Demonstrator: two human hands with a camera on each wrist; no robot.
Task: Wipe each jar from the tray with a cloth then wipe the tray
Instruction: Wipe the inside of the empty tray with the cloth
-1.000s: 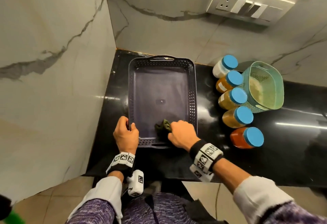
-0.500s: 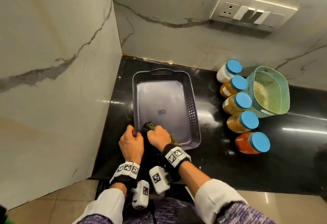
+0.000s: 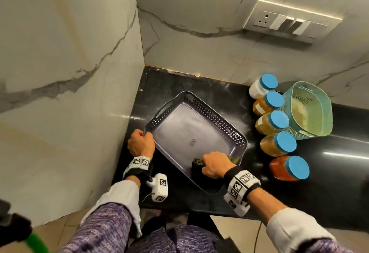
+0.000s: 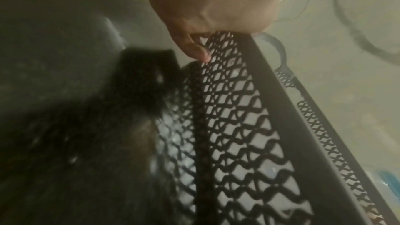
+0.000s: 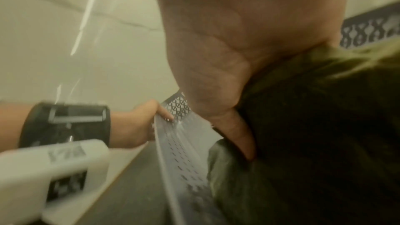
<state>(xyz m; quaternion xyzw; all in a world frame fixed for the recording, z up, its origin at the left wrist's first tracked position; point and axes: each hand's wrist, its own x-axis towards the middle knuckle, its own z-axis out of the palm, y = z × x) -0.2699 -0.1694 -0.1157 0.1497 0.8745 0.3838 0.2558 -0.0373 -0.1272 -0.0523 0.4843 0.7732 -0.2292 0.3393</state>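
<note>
The tray (image 3: 196,132) sits skewed on the black table (image 3: 339,182), its jars (image 3: 279,126) lined up just beside it (five, blue-lidded). The left hand (image 3: 140,142) grips its lattice rim; the right hand (image 3: 216,163) clutches the cloth (image 3: 197,163) inside the tray's near end.

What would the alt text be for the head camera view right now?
A right hand presses a dark green cloth into the near corner of a dark tray while the left hand grips its rim; five blue-lidded jars stand alongside on the black counter.
</note>
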